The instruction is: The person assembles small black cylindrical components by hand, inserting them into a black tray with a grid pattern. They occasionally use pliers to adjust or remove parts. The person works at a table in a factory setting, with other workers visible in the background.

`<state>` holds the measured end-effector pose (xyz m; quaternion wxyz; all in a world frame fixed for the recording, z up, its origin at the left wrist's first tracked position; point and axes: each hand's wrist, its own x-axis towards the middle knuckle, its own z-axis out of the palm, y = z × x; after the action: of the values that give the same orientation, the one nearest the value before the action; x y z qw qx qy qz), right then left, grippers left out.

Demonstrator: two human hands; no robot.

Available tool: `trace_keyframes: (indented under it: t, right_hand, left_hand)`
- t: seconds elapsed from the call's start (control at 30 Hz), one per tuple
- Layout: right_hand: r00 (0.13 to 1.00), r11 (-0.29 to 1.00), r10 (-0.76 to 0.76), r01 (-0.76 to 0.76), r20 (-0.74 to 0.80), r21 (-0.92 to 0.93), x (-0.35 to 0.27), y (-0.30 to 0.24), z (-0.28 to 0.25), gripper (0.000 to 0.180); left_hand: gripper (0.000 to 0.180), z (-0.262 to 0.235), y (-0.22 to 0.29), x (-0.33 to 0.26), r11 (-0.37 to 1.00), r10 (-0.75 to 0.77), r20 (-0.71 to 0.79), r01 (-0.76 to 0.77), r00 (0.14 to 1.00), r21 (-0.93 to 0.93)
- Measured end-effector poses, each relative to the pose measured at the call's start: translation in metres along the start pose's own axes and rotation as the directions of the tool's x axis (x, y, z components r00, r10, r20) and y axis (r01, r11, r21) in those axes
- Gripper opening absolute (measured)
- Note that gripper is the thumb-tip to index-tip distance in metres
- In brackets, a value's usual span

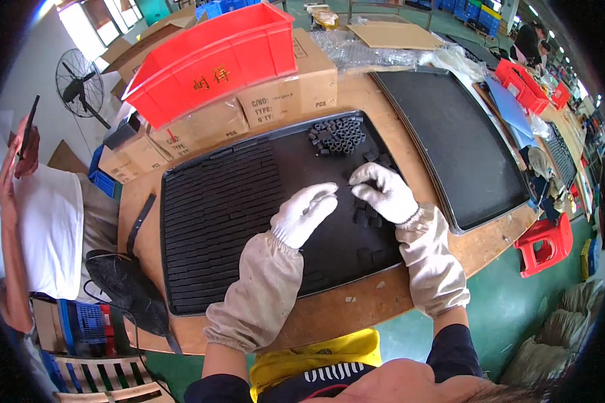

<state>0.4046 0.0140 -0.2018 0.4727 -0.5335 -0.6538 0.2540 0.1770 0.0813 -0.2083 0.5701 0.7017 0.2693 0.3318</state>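
Left hand [306, 209], white-gloved: fingers drawn near together, thumb alongside. Right hand [387, 193], gloved too: thumb and forefinger narrowed almost to a pinch. From where I stand, cannot tell whether either grips a piece. Hands face each other, a small gap between, over the tray [293, 164].

Just beneath and beside the right hand, loose black pieces [368, 216] lie scattered, presumably kept there for easy reach. Beyond, short black tubes [342, 136] stand on end, clustered at the tray's far side. To the left, black rows [215, 208] lie packed edge to edge, probably so they hold one another straight; the raised rim would stop strays.

Worktop [356, 305]: bare wood, a few pale scraps near its front edge. Second tray [453, 148] rests to the right. Cartons [289, 94] line the back, a red crate [215, 67] on top; black bag [124, 289] at the left edge.

Room: green floor [410, 339], red stool [547, 238] at right, standing fan [79, 80] far left, another person [50, 228] beside the worktop.
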Motion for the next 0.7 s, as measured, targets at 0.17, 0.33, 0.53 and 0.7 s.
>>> trace_keyframes:
  t: [0.17,0.33,0.53,0.7]
  right_hand:
    - [0.989,0.988,-0.131,0.124,0.075,0.09,0.0,-0.009,0.014,0.014]
    - [0.969,0.96,-0.225,0.204,0.098,0.19,0.003,-0.01,0.014,0.018]
    - [0.936,0.865,-0.161,-0.02,-0.314,-0.502,0.028,-0.006,-0.014,0.016]
    - [0.955,0.593,-0.24,0.005,-0.172,-0.805,0.054,0.023,-0.004,0.016]
  left_hand:
    - [0.041,-0.007,0.01,0.0,0.906,-0.239,0.283,0.318,0.929,-0.279]
    - [0.038,-0.006,0.009,-0.002,0.892,-0.264,0.257,0.337,0.93,-0.301]
    - [0.038,-0.012,0.006,0.003,0.905,-0.246,0.138,0.279,0.959,-0.321]
    - [0.033,-0.018,0.001,0.007,0.927,-0.207,0.067,0.218,0.976,-0.305]
